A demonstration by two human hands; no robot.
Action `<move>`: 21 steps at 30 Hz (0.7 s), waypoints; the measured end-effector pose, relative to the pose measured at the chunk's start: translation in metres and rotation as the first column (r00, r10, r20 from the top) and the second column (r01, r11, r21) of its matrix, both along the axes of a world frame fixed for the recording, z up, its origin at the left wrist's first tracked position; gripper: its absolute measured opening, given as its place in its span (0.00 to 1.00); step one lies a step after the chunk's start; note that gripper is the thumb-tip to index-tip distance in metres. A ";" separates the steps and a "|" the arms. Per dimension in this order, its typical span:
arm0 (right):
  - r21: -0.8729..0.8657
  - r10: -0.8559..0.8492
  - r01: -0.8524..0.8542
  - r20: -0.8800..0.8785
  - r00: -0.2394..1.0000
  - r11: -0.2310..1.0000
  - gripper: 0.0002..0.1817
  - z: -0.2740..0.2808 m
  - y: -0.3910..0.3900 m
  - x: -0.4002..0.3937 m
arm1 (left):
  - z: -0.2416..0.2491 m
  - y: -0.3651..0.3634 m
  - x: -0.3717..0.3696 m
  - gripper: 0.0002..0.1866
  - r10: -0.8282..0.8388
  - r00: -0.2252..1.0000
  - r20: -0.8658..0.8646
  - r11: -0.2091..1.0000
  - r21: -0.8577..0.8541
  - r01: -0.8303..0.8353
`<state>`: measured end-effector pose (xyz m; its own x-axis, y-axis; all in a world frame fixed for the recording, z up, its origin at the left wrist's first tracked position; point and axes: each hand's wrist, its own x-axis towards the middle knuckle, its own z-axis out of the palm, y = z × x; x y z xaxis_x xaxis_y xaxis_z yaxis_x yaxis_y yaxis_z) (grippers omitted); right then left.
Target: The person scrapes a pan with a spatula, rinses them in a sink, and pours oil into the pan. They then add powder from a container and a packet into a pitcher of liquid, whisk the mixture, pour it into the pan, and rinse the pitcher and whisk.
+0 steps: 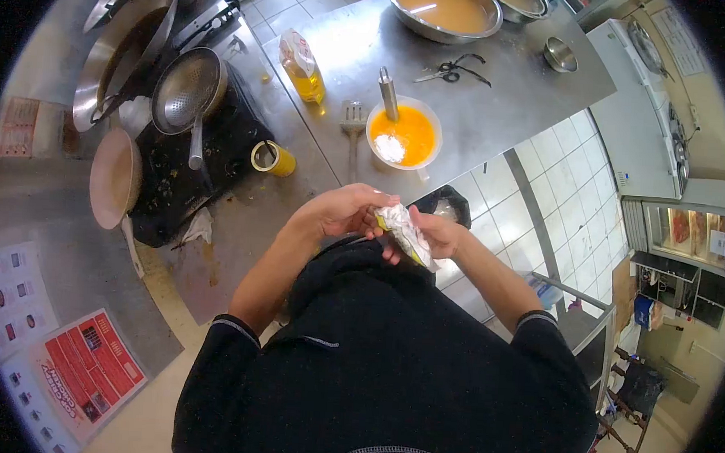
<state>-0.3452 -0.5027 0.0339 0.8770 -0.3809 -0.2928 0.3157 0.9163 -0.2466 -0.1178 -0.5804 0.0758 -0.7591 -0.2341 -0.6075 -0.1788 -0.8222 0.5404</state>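
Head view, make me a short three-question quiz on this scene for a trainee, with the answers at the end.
1. What shows on the orange liquid in the jug? A: scissors. B: white powder. C: a lid.
2. True or false: only the left hand holds the packet.
3. Which tool lies between the jug and the yellow can?

Key: 1. B. 2. False; the right hand holds it too. 3. The spatula.

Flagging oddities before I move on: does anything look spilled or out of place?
Yes. Pale bits litter the black stovetop, and a crumpled white scrap lies by its edge near brown smears on the counter; it looks uncleaned. I see no spill around the jug.
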 end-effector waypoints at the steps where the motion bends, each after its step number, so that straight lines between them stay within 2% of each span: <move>1: -0.022 -0.050 0.051 0.045 0.998 0.998 0.32 -0.004 0.001 0.003 | -0.001 0.000 -0.003 0.19 -0.005 1.000 -0.002 1.000 -0.013 0.005; 2: 0.026 -0.089 0.090 -0.054 0.995 0.996 0.29 -0.011 0.003 0.003 | -0.001 -0.002 -0.004 0.20 -0.009 1.000 -0.004 1.000 -0.027 0.009; 5: -0.126 -0.270 0.243 -0.290 0.918 0.962 0.25 0.007 0.004 -0.004 | 0.007 -0.007 0.002 0.22 0.132 0.990 0.046 0.986 -0.111 -0.127; 6: -0.194 -0.394 0.344 -0.389 0.833 0.919 0.22 0.011 0.001 -0.005 | 0.004 -0.007 0.005 0.22 0.200 0.977 0.080 0.966 -0.182 -0.182; 7: -0.274 -0.463 0.374 -0.476 0.748 0.886 0.20 0.019 -0.005 -0.011 | -0.004 -0.005 0.009 0.22 0.269 0.957 0.110 0.939 -0.252 -0.235; 8: -0.454 -0.572 0.358 -0.548 0.610 0.816 0.19 0.028 -0.011 -0.016 | -0.012 -0.002 0.015 0.23 0.339 0.931 0.135 0.904 -0.321 -0.282; 9: -0.607 -0.650 0.283 -0.552 0.522 0.743 0.18 0.031 -0.016 -0.026 | -0.023 0.004 0.021 0.22 0.360 0.921 0.151 0.896 -0.333 -0.295; 10: -0.697 -0.701 0.187 -0.588 0.403 0.692 0.20 0.039 -0.025 -0.033 | -0.035 0.011 0.028 0.22 0.380 0.910 0.166 0.887 -0.345 -0.308; 11: -0.804 -0.823 0.210 -0.496 0.277 0.556 0.21 0.049 -0.033 -0.027 | -0.047 0.019 0.035 0.22 0.400 0.898 0.180 0.878 -0.358 -0.319; 13: -0.860 -0.870 -0.176 -0.492 0.037 0.479 0.22 0.060 -0.046 -0.037 | -0.068 0.042 0.046 0.22 0.408 0.875 0.261 0.882 -0.362 -0.303; 16: -0.883 -0.906 -0.204 -0.416 -0.081 0.423 0.22 0.058 -0.061 -0.036 | -0.101 0.071 0.062 0.21 0.402 0.838 0.369 0.896 -0.346 -0.278; 21: -0.864 -0.903 -0.263 -0.411 -0.122 0.429 0.22 0.058 -0.068 -0.032 | -0.128 0.107 0.076 0.21 0.459 0.797 0.393 0.884 -0.293 -0.364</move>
